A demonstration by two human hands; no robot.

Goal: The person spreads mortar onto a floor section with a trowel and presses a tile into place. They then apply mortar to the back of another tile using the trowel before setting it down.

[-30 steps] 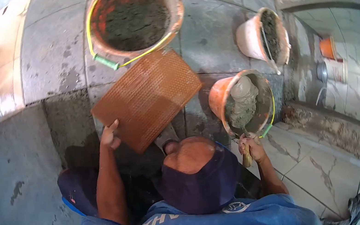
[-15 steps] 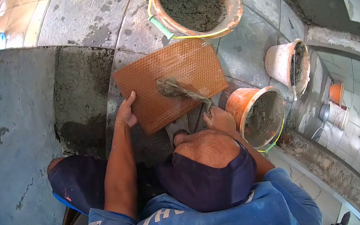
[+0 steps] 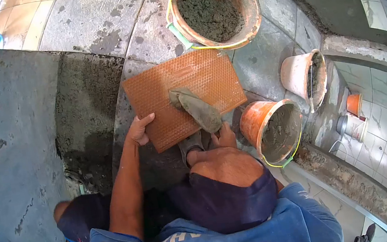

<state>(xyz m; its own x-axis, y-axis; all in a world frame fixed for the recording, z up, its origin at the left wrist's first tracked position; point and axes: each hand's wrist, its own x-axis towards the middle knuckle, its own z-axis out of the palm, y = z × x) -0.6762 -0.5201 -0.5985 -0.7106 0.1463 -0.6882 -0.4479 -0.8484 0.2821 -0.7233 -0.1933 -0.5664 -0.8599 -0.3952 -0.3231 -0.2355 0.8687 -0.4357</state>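
Observation:
My left hand [image 3: 140, 130] grips the lower left edge of an orange-brown tile [image 3: 158, 83] whose textured back faces up, thumb on top. At the tile's lower right, my right hand [image 3: 224, 136] is closed round the handle of a trowel [image 3: 202, 113], which is smeared with grey mortar. The blade lies tilted over the middle of the tile, beside a small lump of mortar [image 3: 176, 98]. Just right of that hand stands an orange bucket [image 3: 252, 119] with grey mortar inside.
A large mortar bucket [image 3: 254, 16] with a green-gripped handle stands beyond the tile. A whitish bucket [image 3: 293, 74] is at the right, near a raised ledge [image 3: 353, 49]. A blue-grey wall [image 3: 16, 142] rises at the left, beside a rough mortar strip [image 3: 82, 97].
The trowel has turned so its broad blade shows over the tile. My right hand has moved slightly left and down, and my left thumb now lies further over the tile.

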